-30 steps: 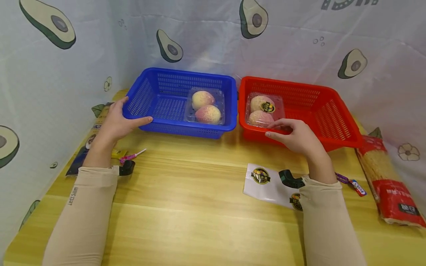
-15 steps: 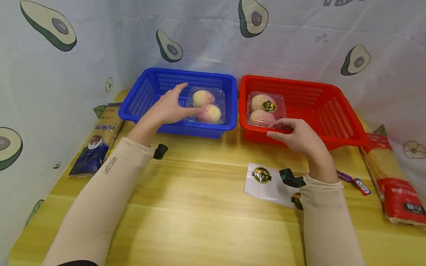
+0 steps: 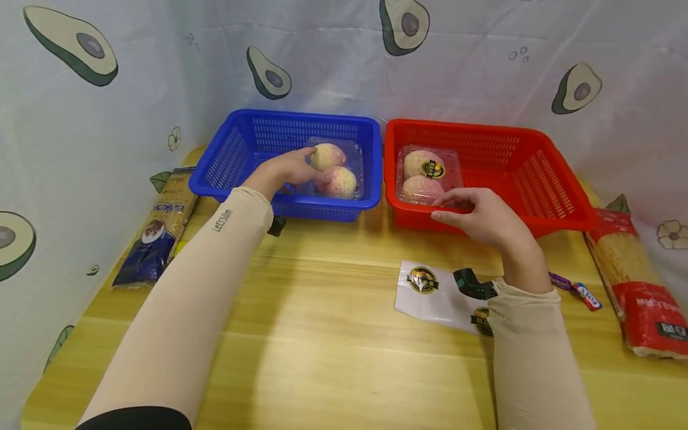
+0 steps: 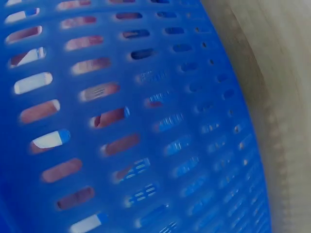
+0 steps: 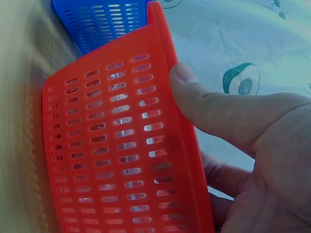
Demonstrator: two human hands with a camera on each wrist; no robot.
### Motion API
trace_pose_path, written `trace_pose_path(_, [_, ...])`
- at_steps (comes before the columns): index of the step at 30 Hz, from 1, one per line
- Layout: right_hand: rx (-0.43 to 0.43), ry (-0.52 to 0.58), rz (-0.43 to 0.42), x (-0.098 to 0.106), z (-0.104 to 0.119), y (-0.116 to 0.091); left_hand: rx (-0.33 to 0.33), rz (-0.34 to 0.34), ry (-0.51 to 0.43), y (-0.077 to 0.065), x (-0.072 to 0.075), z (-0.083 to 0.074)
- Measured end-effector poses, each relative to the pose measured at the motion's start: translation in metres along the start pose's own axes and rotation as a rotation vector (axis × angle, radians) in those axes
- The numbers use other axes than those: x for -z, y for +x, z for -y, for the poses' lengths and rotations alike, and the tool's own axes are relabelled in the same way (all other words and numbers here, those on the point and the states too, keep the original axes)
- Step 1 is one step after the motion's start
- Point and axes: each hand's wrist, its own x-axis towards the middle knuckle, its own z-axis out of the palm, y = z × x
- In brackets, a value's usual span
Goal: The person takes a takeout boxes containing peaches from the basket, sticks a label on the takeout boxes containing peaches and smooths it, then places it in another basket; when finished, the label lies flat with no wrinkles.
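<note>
My left hand (image 3: 292, 168) reaches over the front rim of the blue basket (image 3: 226, 167). Its thumb and forefinger extend over the left side of a clear plastic box (image 3: 355, 156) holding two pink-and-yellow peaches (image 3: 340, 183); the other fingers are largely hidden. In the left wrist view the basket's slotted wall fills most of the picture. My right hand (image 3: 486, 216) grips the front rim of the red basket (image 3: 491, 179), thumb outside and fingers inside. Beside those fingers lies a second clear box (image 3: 452, 164) of two peaches, with a black-and-gold round sticker (image 3: 433, 169) on its lid.
A white sheet with matching stickers (image 3: 423, 280) lies on the wooden table (image 3: 322, 334) below the red basket. Small wrapped candies (image 3: 586, 295) and a red noodle packet (image 3: 647, 304) are at right. Another packet (image 3: 156, 233), blue and gold, lies at left. A patterned curtain hangs behind.
My left hand has moved right from the blue basket's left corner to the box inside it. My right hand stays at the red basket's front rim.
</note>
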Motion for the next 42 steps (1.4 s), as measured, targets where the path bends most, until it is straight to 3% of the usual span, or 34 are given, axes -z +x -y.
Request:
trace_pose_path(7, [-0.001,-0.002,-0.008,0.001,-0.001,0.000,-0.106,-0.138,-0.080,0.001,-0.007,-0.001])
trace_pose_path(15, [0.008,0.002,-0.006,-0.004,-0.005,-0.002,-0.175,-0.260,-0.148,0.003,-0.014,0.004])
trace_pose_path(20, [0.003,0.005,-0.009,-0.005,-0.003,-0.002,-0.269,-0.361,-0.170,-0.012,-0.002,0.004])
trace_pose_path(23, [0.001,0.004,-0.008,-0.003,-0.002,-0.002,-0.379,-0.399,-0.266,-0.030,0.007,0.004])
trace_pose_path(26, [0.000,0.007,-0.006,-0.002,-0.001,-0.002,-0.528,-0.362,-0.437,-0.052,0.011,0.007])
trace_pose_path(29, [0.004,0.010,-0.003,-0.001,0.000,0.000,-0.727,-0.277,-0.611,-0.073,0.009,0.016])
trace_pose_path(32, [0.005,0.009,-0.002,0.001,0.001,0.000,-0.941,-0.186,-0.682,-0.086,0.001,0.026])
trace_pose_path(34, [0.004,0.007,-0.004,0.001,0.001,0.000,-1.030,-0.130,-0.695,-0.091,-0.006,0.033])
trace_pose_path(37, [0.006,0.003,-0.011,0.002,0.000,-0.001,-1.051,-0.043,-0.681,-0.094,-0.018,0.044])
trace_pose_path(42, [0.015,0.000,-0.024,0.001,-0.002,-0.001,-0.942,0.062,-0.558,-0.093,-0.037,0.060])
